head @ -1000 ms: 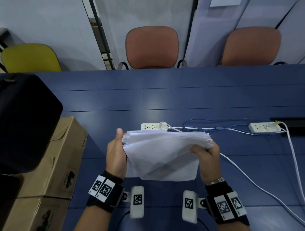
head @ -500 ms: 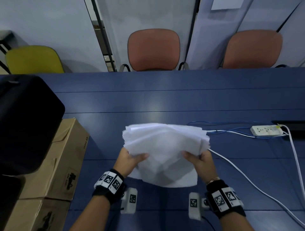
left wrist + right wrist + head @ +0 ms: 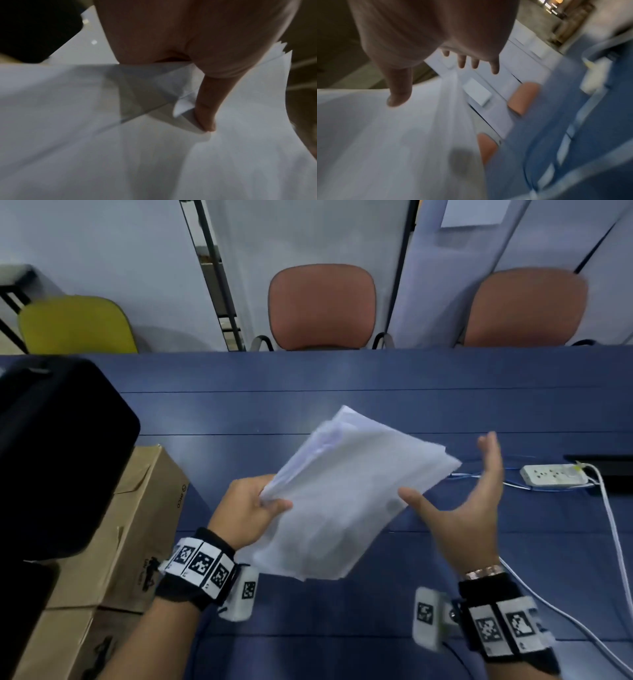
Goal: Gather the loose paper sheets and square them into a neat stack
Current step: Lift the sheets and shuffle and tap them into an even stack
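A bundle of white paper sheets (image 3: 346, 494) hangs tilted above the blue table (image 3: 342, 378), its far corner pointing up and away. My left hand (image 3: 255, 508) pinches the bundle at its left corner; the left wrist view shows my thumb pressed onto the paper sheets (image 3: 154, 155), whose edges are uneven. My right hand (image 3: 459, 501) is off the paper, just to its right, fingers straight and spread, palm facing the bundle. In the blurred right wrist view the paper sheets (image 3: 385, 142) fill the lower left under my thumb.
Cardboard boxes (image 3: 137, 525) and a black case (image 3: 58, 453) crowd the left side. A white power strip (image 3: 553, 479) with white and blue cables lies at the right. Two orange chairs (image 3: 322, 306) and a yellow chair (image 3: 75, 325) stand behind the table.
My right hand has let go of the sheets and opened, moving right. The left hand alone now holds the bundle, which has swung from level to a diagonal tilt.
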Demonstrator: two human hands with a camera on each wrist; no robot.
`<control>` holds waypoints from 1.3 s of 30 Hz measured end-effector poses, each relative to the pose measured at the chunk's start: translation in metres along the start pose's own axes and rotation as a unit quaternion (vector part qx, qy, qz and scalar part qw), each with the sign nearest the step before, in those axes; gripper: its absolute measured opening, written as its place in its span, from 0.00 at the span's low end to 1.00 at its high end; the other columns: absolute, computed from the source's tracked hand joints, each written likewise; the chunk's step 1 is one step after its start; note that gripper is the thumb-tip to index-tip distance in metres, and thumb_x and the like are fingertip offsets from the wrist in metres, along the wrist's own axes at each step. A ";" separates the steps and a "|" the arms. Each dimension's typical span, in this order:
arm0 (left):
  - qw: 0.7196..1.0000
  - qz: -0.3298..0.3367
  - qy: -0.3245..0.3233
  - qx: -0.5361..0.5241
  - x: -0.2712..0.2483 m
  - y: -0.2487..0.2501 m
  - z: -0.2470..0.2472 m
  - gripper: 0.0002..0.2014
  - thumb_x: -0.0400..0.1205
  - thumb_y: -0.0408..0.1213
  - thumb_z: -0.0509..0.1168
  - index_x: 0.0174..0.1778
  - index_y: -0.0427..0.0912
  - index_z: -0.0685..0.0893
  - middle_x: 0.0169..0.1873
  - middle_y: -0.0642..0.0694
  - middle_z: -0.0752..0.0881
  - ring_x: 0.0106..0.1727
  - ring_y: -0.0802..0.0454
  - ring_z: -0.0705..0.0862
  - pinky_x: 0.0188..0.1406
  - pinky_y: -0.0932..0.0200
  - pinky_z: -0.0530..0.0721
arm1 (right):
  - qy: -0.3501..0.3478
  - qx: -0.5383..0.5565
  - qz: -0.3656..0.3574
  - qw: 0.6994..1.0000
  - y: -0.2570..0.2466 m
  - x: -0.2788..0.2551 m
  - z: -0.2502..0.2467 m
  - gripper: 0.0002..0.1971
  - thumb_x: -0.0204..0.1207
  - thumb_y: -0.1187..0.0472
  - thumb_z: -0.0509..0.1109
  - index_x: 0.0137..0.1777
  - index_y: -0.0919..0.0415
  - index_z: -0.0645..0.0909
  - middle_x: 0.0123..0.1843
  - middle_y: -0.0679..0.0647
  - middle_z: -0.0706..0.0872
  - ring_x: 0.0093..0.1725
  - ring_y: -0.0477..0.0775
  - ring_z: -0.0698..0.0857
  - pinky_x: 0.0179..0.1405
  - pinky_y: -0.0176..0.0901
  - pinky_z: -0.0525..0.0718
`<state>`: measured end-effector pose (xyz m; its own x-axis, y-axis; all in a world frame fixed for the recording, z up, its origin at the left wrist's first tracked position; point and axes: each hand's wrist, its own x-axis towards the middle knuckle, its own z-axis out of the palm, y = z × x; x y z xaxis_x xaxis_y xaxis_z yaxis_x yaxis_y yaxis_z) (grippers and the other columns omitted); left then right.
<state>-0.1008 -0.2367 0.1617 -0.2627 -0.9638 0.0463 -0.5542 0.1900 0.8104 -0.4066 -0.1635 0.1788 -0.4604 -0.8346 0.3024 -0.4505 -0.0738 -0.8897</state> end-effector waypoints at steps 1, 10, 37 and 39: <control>0.997 0.029 -0.014 0.067 0.003 0.004 -0.007 0.07 0.72 0.46 0.73 0.39 0.49 0.82 0.26 0.52 0.84 0.30 0.47 0.83 0.35 0.50 0.83 | -0.036 -0.076 -0.047 0.995 -0.015 0.007 -0.007 0.59 0.57 0.47 0.89 0.84 0.41 0.55 0.85 0.41 0.63 0.84 0.45 0.62 0.80 0.48 0.60; 0.947 0.109 0.069 0.294 0.024 0.018 -0.026 0.25 0.71 0.53 0.72 0.64 0.52 0.84 0.59 0.47 0.89 0.66 0.40 0.83 0.70 0.41 0.76 | -0.302 -0.063 0.045 0.950 0.002 0.040 0.009 0.10 0.68 0.56 0.81 0.46 0.60 0.91 0.44 0.61 0.93 0.40 0.53 0.89 0.49 0.55 0.87; 0.941 -0.159 0.125 -0.271 -0.015 -0.131 0.040 0.24 0.64 0.19 0.80 0.55 0.40 0.87 0.49 0.51 0.94 0.52 0.50 0.91 0.46 0.62 0.89 | -0.100 0.201 0.137 0.965 0.115 -0.026 0.060 0.25 0.63 0.88 0.70 0.45 0.56 0.91 0.43 0.49 0.91 0.45 0.51 0.86 0.48 0.45 0.82; 0.935 -0.141 0.126 -0.300 -0.012 -0.129 0.034 0.25 0.61 0.21 0.78 0.54 0.42 0.86 0.47 0.53 0.94 0.50 0.55 0.92 0.45 0.63 0.89 | -0.095 0.209 0.114 0.967 0.112 -0.022 0.060 0.22 0.65 0.87 0.70 0.50 0.62 0.89 0.44 0.46 0.92 0.46 0.45 0.88 0.47 0.38 0.83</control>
<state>-0.0535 -0.2430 0.0367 0.0630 -0.9877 -0.1433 -0.0103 -0.1442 0.9895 -0.4009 -0.1857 0.0524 -0.3439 -0.9377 0.0500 0.0127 -0.0579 -0.9982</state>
